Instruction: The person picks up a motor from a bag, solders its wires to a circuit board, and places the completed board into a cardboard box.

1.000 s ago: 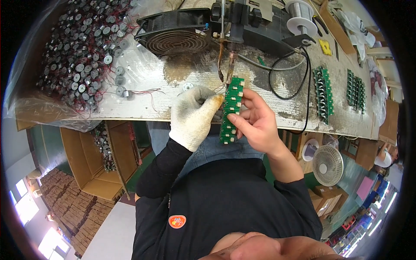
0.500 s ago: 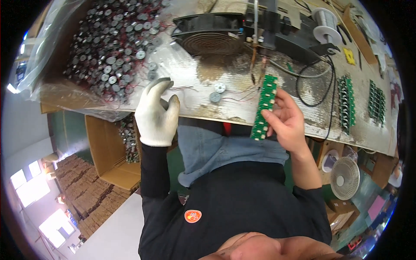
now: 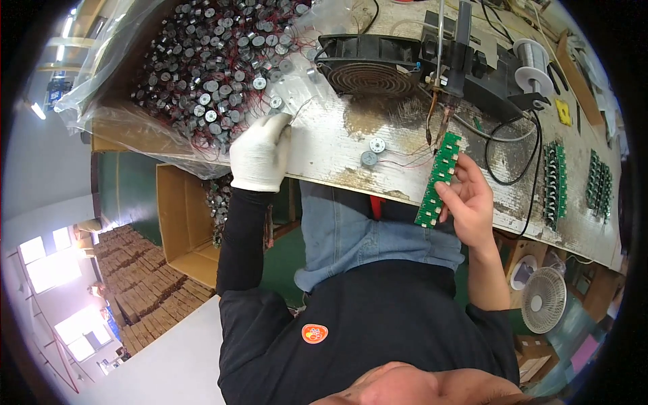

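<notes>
Scuffed white worktop (image 3: 320,152) crosses the upper half of the frame, with a heap of small round motors (image 3: 216,81) boxed at upper left and a black fan (image 3: 374,74) beside a soldering iron (image 3: 447,116) at upper centre.

What has just changed is the gloved left hand (image 3: 259,155): it has gone from the iron's tip to the lower right edge of the heap, so the green circuit board (image 3: 442,165) is now held by one hand only. The glove's fingers lie close together near loose wires; whether that grip pinches anything, I cannot tell.

One second ago both hands met at the board, and the glove hid much of the worktop left of it. Now two motors (image 3: 377,145) lie in plain view at centre, their thin wires running right toward the board; whether they are joined to it is too small to tell. The bare right hand (image 3: 470,202) still pinches the board between thumb and fingers, just below the iron, right of centre. The whole view has also shifted, carrying the bench things rightward.
</notes>
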